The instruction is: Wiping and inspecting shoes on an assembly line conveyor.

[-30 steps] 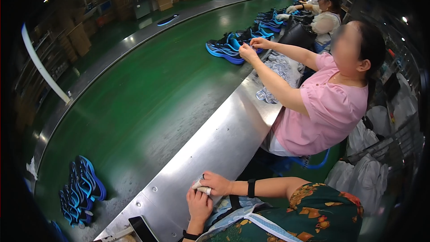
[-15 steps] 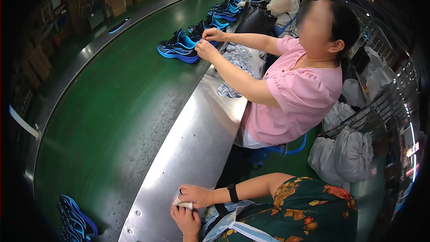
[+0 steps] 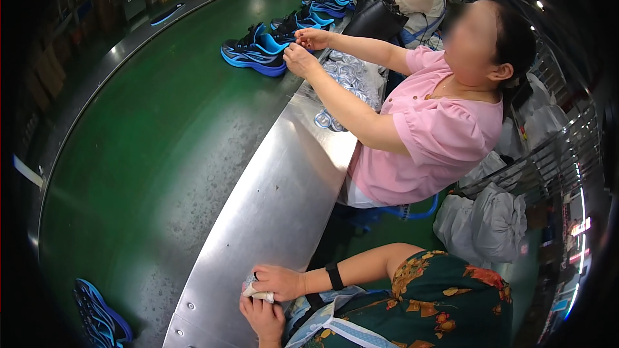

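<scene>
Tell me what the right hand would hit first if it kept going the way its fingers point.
The right hand points left across the steel ledge. Past the small white wad it pinches, it would probably reach the green conveyor belt; depth is uncertain.

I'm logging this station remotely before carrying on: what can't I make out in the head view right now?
- Small pale item: mostly covered by the right hand and left hand; its kind is unclear.
- Left hand: wrist cut off by the lower edge.
- Blue shoes on the green belt: cropped by the dark fisheye rim.
- Pale bundles beside the co-worker's arm: too small to identify.
</scene>
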The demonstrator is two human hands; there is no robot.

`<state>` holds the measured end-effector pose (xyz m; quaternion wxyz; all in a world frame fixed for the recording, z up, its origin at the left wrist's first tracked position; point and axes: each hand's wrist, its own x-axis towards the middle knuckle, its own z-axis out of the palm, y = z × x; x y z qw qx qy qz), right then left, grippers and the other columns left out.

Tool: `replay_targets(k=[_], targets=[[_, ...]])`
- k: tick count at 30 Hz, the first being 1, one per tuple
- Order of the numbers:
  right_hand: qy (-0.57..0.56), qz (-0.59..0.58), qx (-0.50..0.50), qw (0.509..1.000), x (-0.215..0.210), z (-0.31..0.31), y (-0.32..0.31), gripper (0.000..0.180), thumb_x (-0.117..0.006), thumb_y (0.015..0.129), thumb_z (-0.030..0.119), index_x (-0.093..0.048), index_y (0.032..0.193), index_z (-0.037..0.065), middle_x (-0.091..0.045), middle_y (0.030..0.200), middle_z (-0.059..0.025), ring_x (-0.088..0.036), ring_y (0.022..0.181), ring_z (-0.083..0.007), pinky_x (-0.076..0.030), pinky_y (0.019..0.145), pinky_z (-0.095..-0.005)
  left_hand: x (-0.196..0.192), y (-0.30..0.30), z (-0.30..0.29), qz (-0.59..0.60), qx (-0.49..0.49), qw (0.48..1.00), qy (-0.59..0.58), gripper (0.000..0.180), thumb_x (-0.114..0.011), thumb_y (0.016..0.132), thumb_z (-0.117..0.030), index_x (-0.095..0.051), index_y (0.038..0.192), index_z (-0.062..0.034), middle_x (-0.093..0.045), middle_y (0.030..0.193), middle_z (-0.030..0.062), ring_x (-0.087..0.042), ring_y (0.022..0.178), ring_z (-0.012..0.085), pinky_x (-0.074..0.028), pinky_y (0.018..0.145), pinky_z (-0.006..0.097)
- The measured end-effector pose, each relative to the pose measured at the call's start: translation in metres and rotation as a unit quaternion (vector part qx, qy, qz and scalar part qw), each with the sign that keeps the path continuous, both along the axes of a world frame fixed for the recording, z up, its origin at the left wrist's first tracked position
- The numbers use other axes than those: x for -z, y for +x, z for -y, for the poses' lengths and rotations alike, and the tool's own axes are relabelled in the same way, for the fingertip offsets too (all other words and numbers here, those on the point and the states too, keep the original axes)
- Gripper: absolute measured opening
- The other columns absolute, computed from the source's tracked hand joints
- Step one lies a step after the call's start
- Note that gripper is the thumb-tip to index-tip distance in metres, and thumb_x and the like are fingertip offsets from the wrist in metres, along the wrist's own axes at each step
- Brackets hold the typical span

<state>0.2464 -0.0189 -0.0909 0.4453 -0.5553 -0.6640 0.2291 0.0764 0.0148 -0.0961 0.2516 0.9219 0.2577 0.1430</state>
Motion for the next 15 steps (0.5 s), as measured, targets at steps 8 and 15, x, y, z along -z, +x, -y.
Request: replay_targets(k=[8, 15], targets=[[-0.039, 0.015, -0.008, 0.999, -0.007, 0.002, 0.002, 0.022, -0.061, 0.08, 0.015, -0.061, 0.1, 0.008, -0.055, 0.088, -0.0124, -0.051, 0.094, -0.0327, -0.044, 0.081, -0.0399, -0.016, 0.006, -0.002, 0.004, 0.003, 1.0, -0.008, 0.036, -0.056, 0.073, -0.013, -0.059, 0.105, 0.0036, -0.055, 0.11, 0.0203, -0.04, 0.124, 0.0459, -0.031, 0.098, 0.057], [-0.03, 0.017, -0.007, 0.999, -0.007, 0.002, 0.004, 0.021, -0.062, 0.081, 0.018, -0.06, 0.099, 0.007, -0.055, 0.089, -0.0124, -0.051, 0.094, -0.0329, -0.045, 0.081, -0.0398, -0.016, 0.008, -0.001, 0.0, 0.0, 1.0, -0.004, 0.037, -0.057, 0.073, -0.012, -0.059, 0.105, 0.0041, -0.055, 0.109, 0.0206, -0.041, 0.123, 0.0458, -0.031, 0.099, 0.057]])
